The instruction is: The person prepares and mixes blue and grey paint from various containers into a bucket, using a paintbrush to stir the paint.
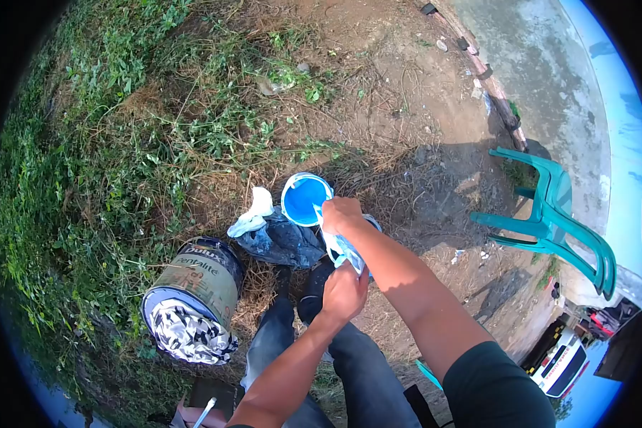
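Right hand: closed [342, 214] on the upper end of the blue-stained sheet [340, 246], beside the paint pail [307, 200]
Left hand: closed [345, 291] around the sheet's lower end; fingertips partly hidden
Sheet: between both hands, above the ground near the pail; thin, creased, cloth or plastic, cannot tell which
Sheet handling: likely light and limp, slippery where wet; best gripped at its cleaner ends
Paint pail: round white rim, smooth bright-blue contents; probably heavy for its size and easily slopped, so steady it by the rim
Dark bag [282, 241]: crumpled, blue-smeared, near the feet
White rag [255, 212]: soft, bunched, blue-tinged
Pentalite bucket [205, 269]: large, rigid, scuffed cylinder; patterned cloth [191, 334] heaped on top
Green chairs [547, 227]: moulded plastic, glossy, curved, well apart
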